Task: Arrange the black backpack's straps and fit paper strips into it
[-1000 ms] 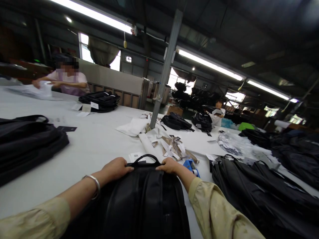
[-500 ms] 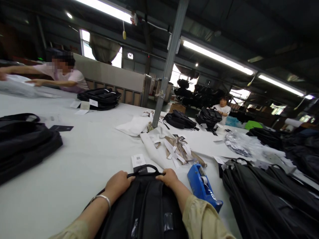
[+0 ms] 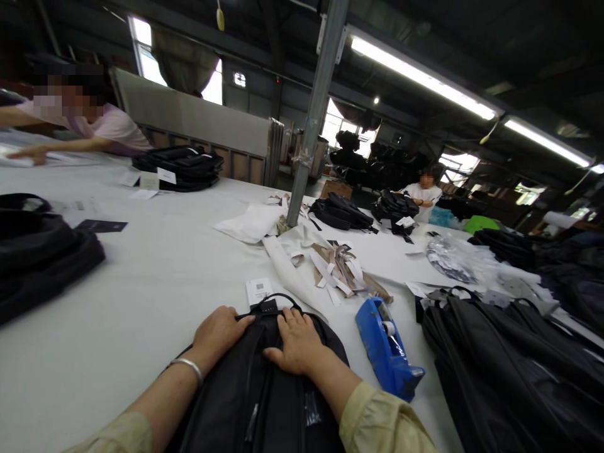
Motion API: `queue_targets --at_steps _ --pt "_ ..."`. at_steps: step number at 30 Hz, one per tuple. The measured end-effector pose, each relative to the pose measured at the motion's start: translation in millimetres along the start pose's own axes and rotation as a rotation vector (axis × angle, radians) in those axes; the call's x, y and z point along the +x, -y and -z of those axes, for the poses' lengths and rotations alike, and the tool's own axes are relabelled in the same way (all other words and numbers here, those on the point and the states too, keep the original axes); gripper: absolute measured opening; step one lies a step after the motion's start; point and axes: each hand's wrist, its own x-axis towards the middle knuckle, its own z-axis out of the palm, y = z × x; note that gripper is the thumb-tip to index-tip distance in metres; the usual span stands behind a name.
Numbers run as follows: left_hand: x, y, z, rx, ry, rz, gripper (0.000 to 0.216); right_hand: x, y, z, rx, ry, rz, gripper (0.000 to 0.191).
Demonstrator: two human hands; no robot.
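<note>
A black backpack (image 3: 264, 402) lies flat on the white table (image 3: 141, 302) right in front of me, its top handle (image 3: 274, 301) pointing away. My left hand (image 3: 218, 331) grips the backpack's top left corner, fingers curled over the edge. My right hand (image 3: 296, 343) rests flat on the top of the backpack, fingers spread, pressing down. A white hang tag (image 3: 258, 291) lies just beyond the handle. A silver bangle sits on my left wrist.
A blue tape dispenser (image 3: 387, 349) lies right of the backpack. Black bags are piled at the right (image 3: 509, 365) and left (image 3: 38, 258). Paper scraps (image 3: 330, 270) surround a metal pole (image 3: 311, 119). One person (image 3: 70, 119) leans on the far left; another (image 3: 422, 195) handles bags at the back.
My right hand left the backpack's top right corner and now lies flat on its upper face. The view dropped closer. The person at the far left reached further left.
</note>
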Motion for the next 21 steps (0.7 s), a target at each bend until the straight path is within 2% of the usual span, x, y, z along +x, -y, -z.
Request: queue_targets --at_steps 3,5,8,10,12,14,16,18,21 --pt "-10 -10 20 0.017 -0.059 -0.109 0.058 -1 -3 -8 -0.012 0.020 -0.003 0.088" --pt "-27 -18 25 0.033 -0.060 -0.282 0.060 -1 -6 -9 -0.006 0.001 0.011 0.089" --pt "-60 -26 10 0.096 0.041 -0.461 0.072 1 -8 -5 0.006 -0.022 0.008 0.089" --pt "-79 -27 -7 0.138 0.065 -0.448 0.081 1 -7 3 0.011 0.012 0.002 0.089" --pt "-88 -25 -21 0.175 0.052 -0.443 0.081 -6 0 17 0.009 0.062 -0.005 0.085" --pt "-91 -24 -27 0.217 0.046 -0.458 0.077 -27 13 32 0.005 0.053 -0.009 0.079" --pt "-90 -24 -26 0.245 0.052 -0.467 0.073 -62 32 40 0.003 -0.039 0.018 0.079" --pt "-88 -26 -22 0.256 0.058 -0.472 0.070 -106 52 33 -0.002 -0.106 0.082 0.084" --pt "-85 -36 -12 0.261 0.069 -0.466 0.068 -163 70 5 0.007 -0.036 0.111 0.084"
